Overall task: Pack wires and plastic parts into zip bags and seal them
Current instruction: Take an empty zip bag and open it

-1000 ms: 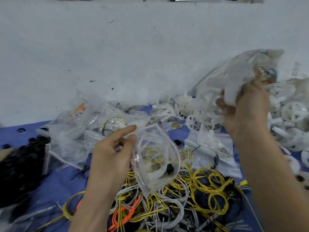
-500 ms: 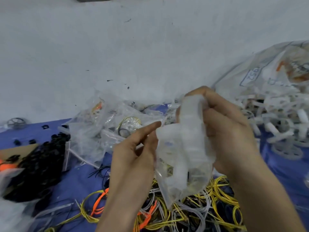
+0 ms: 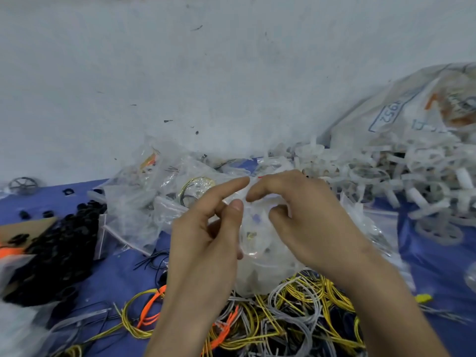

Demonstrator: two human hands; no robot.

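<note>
Both hands met at mid-frame above the wires [image 3: 296, 318]. The left hand [image 3: 206, 235] held the bag [image 3: 260, 264] at its upper edge, thumb against the film and forefinger stretched over the mouth. The right hand [image 3: 306, 222] gripped the same edge from the other side, fingers curled narrow round it. The clear bag hung between them, contents blurred, its bottom at the wire pile; contact could not be told. The wires lay tangled on the cloth [image 3: 116, 274]. To the right, plastic parts [image 3: 386, 181] were heaped below a printed sack [image 3: 412, 112]. Behind the hands lay filled bags [image 3: 144, 199]; to the left, black parts [image 3: 59, 253].
</note>
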